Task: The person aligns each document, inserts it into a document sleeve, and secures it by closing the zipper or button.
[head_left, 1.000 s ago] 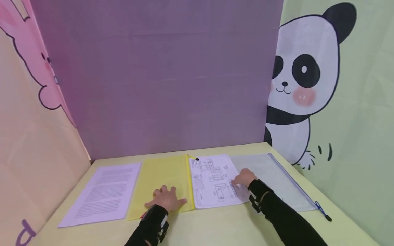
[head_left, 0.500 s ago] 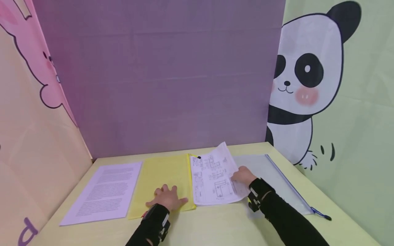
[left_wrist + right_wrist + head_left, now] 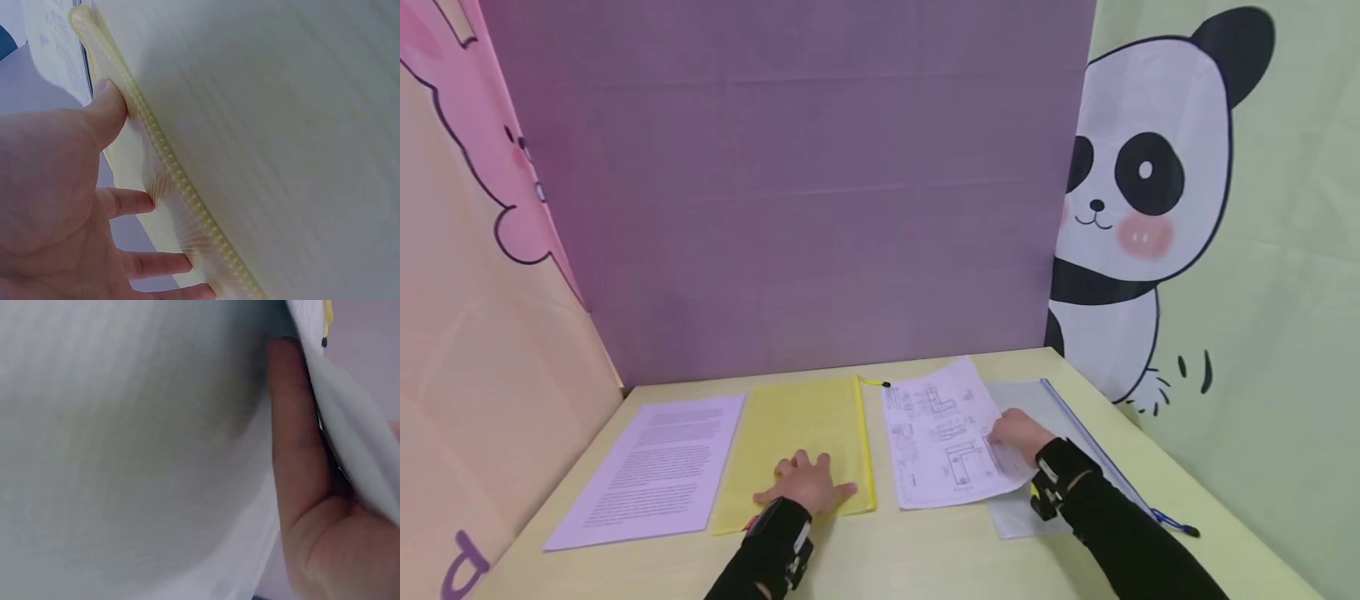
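My left hand (image 3: 807, 485) rests with spread fingers on the near part of a yellow zip folder (image 3: 797, 417). In the left wrist view, the thumb and fingers (image 3: 169, 267) touch the folder just inside its zipper (image 3: 169, 156). My right hand (image 3: 1021, 435) pinches the right edge of a sheet of paper (image 3: 932, 442) printed with technical drawings. This sheet overlaps a clear, greyish zip folder (image 3: 1009, 517) with a blue zipper. In the right wrist view, the paper (image 3: 344, 406) curves up beside the thumb (image 3: 294, 425).
A page of printed text (image 3: 647, 467) lies at the left of the pale wooden table (image 3: 880, 558). The blue zipper pull (image 3: 1176, 523) sticks out near the right edge. A purple panel (image 3: 820, 208) stands behind the table, with cartoon-printed walls at both sides.
My right hand has lifted the drawing sheet's edge and drawn the sheet rightward, away from the yellow folder and further over the clear one. The left hand stays in place.
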